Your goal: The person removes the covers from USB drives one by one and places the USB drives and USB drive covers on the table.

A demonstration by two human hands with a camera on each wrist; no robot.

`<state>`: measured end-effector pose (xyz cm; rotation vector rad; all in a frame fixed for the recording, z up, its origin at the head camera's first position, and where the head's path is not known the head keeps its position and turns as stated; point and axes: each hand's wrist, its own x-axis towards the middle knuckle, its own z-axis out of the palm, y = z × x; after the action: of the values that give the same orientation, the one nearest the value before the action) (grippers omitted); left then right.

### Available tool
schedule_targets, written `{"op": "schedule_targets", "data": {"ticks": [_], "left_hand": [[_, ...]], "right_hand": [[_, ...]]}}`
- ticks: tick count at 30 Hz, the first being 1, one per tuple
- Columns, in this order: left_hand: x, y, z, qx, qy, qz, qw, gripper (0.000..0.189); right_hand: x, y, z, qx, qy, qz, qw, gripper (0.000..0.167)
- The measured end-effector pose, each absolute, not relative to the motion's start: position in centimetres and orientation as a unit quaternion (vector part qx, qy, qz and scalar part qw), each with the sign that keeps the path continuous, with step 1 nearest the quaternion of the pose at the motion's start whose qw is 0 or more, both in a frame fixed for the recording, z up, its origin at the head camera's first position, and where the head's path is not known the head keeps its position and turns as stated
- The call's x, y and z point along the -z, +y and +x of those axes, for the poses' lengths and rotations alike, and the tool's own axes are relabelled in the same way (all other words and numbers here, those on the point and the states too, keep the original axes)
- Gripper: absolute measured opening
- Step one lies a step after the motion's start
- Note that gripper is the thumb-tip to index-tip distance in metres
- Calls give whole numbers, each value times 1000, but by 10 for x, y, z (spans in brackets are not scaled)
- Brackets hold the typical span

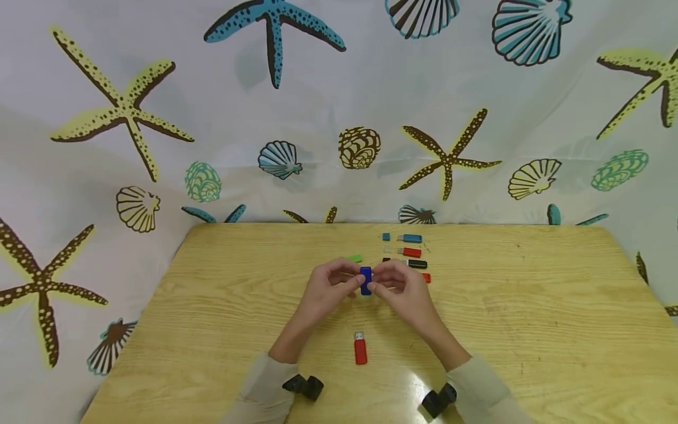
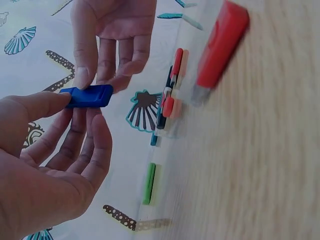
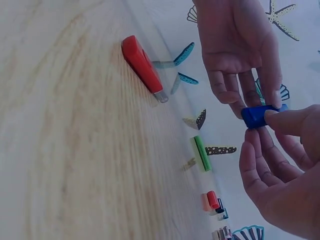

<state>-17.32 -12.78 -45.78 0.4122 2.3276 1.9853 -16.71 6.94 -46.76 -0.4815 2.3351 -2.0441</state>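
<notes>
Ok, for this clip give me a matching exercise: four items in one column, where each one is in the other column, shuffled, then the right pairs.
Column one
1. Dark blue stick
2. Light-blue stick
3. Green piece
4. Red stick nearest the person

Column two
A. On the table, between the forearms
B. Near the table's back edge, beside a small blue piece
C. Held by the left hand and the right hand
D. On the table, just beyond the left hand

Pairs: 1-C, 2-B, 3-D, 4-A
</notes>
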Motion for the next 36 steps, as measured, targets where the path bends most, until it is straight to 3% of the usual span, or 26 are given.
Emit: {"op": "schedule_targets", "data": {"ticks": [7,17,36], "left_hand": [[455,-128,-168,-672,729,123,37,21],[455,-129,-162,-661,732,153,59,31],[460,-120,-156,-603,774,188,41,18]], "right_hand": [[468,71,-163,646,745,-167,-5,15],[471,81,-157,675,716,-175,32,13],[470,105,-154,646,740,-188,23,14]]}}
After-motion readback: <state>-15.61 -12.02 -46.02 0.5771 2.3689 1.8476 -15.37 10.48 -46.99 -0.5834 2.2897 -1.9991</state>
